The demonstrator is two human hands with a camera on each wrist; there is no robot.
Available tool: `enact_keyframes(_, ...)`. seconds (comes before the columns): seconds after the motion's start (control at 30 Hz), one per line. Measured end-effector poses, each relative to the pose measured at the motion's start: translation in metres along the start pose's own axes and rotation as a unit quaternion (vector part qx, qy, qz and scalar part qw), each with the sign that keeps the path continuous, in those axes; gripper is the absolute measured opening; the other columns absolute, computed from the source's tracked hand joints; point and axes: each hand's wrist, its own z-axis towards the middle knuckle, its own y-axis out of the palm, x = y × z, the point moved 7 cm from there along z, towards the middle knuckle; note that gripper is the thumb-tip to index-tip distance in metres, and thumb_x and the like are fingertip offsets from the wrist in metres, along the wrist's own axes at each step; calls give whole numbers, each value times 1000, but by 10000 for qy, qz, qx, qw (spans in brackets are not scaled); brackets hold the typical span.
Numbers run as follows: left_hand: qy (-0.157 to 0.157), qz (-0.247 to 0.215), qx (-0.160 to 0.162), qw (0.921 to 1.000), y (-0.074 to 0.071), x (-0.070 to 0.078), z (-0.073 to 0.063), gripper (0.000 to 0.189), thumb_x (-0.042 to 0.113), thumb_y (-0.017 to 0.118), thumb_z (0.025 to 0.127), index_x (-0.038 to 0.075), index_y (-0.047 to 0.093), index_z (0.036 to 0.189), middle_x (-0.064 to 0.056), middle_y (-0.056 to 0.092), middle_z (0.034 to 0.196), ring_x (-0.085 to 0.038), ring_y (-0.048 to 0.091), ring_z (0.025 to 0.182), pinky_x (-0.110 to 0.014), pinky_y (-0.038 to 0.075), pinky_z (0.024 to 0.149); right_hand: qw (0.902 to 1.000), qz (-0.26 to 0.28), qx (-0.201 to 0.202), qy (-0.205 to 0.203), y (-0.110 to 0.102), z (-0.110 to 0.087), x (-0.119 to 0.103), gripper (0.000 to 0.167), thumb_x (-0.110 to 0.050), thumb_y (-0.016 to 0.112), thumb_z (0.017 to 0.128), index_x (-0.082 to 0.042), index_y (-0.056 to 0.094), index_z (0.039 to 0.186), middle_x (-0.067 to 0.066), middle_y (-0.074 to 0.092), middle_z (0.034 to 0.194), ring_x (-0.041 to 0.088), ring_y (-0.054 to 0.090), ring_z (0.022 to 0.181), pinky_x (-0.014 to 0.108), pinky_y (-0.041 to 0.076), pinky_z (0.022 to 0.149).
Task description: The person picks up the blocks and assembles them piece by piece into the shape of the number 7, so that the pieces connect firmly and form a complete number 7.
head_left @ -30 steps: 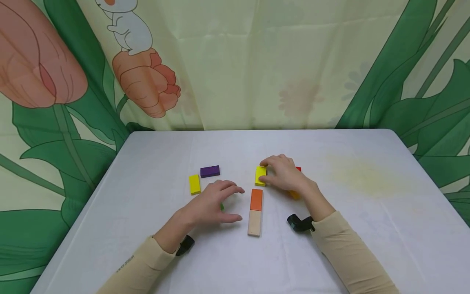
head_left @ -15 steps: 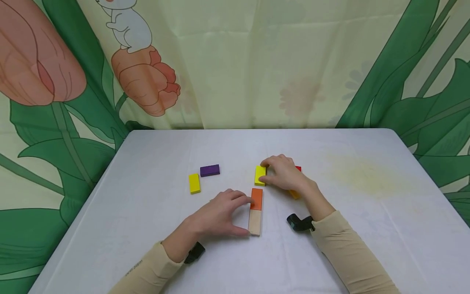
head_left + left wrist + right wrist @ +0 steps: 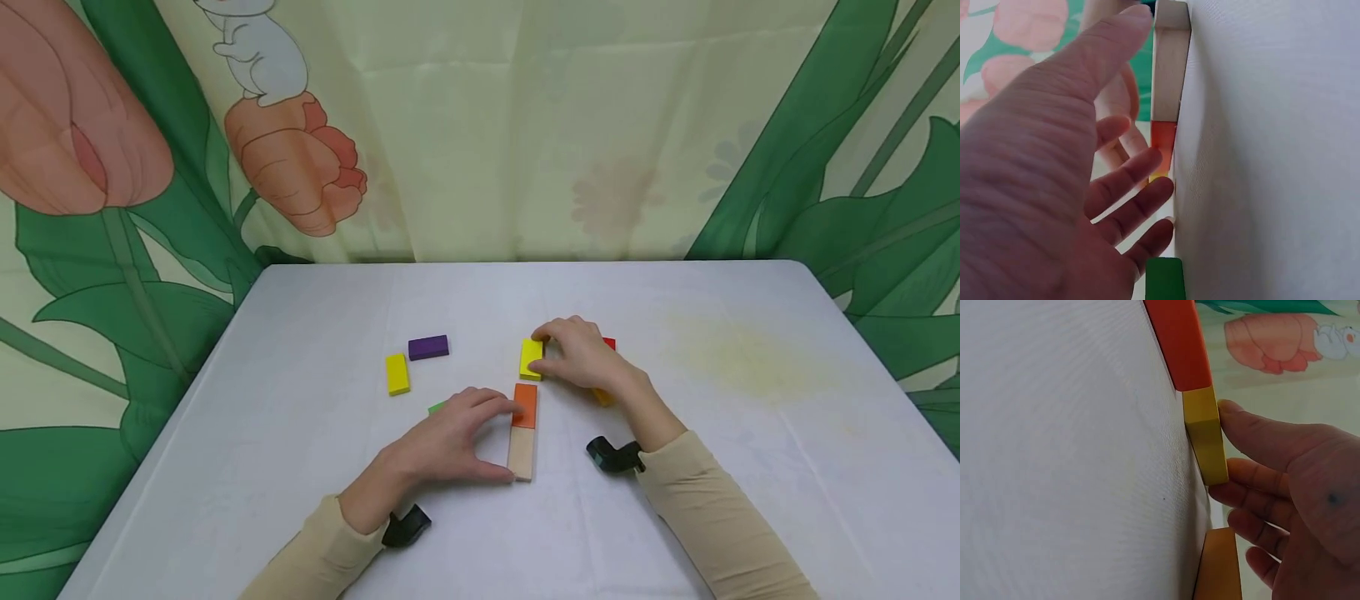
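Note:
On the white table, a yellow block (image 3: pixel 528 354), an orange block (image 3: pixel 528 402) and a plain wooden block (image 3: pixel 522 454) lie in a line, end to end. My right hand (image 3: pixel 576 354) pinches the yellow block, its thumb near the end by the orange block and fingertips at the far end, as the right wrist view also shows. Spread along the left side of the line, my left hand (image 3: pixel 457 437) has its thumb at the near end of the plain block (image 3: pixel 1171 75). Its index fingertip overlaps the orange block; the other fingers are relaxed.
A green block (image 3: pixel 435 408) is mostly hidden behind my left hand. Farther left lie another yellow block (image 3: pixel 397 374) and a purple block (image 3: pixel 428 347). Partly covered by my right hand are a red block (image 3: pixel 610 342) and an amber block (image 3: pixel 602 397). A printed curtain (image 3: pixel 465 150) hangs behind the table.
My left hand has moved right and slightly nearer me, from short of the line to the side of the orange and plain blocks. My right hand has stayed at the yellow block.

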Motion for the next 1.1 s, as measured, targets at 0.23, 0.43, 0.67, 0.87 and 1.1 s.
enact_keyframes(0.23,108,221,-19,9997,4,0,1,72,52,87,75,27,59,136,5,54,132,-13,47,122,-32,43,101,10000,-4,-1,-40,-2,-1,-3,49,-32,79,89,-4,66,127,11,64,124,33,49,117,54,31,105)
enact_keyframes(0.43,185,318,84,9993,5,2,1,68,50,88,75,26,61,133,4,56,126,-13,47,119,-31,44,98,10000,-30,-7,-67,-2,-1,-5,48,-31,79,88,-5,67,126,10,65,122,33,50,115,54,32,104)
enact_keyframes(0.67,311,347,-45,9989,5,3,2,63,51,86,77,26,65,131,10,61,115,-10,48,111,-30,43,91,10000,21,-58,-46,2,1,-5,49,-33,79,88,-5,67,126,10,65,122,32,49,115,54,31,104)
enact_keyframes(0.87,533,328,-80,9980,6,5,2,59,49,85,78,25,67,129,10,63,115,-10,49,111,-30,42,92,9999,52,-94,-13,4,0,-5,49,-33,80,88,-6,67,126,9,64,121,31,49,115,53,31,105)
enact_keyframes(1.1,608,333,0,9976,7,5,1,59,47,87,77,25,68,129,4,58,120,-13,50,114,-32,42,95,9999,84,-76,-118,5,-3,-6,47,-32,79,88,-5,67,125,8,65,119,31,50,113,54,31,104)
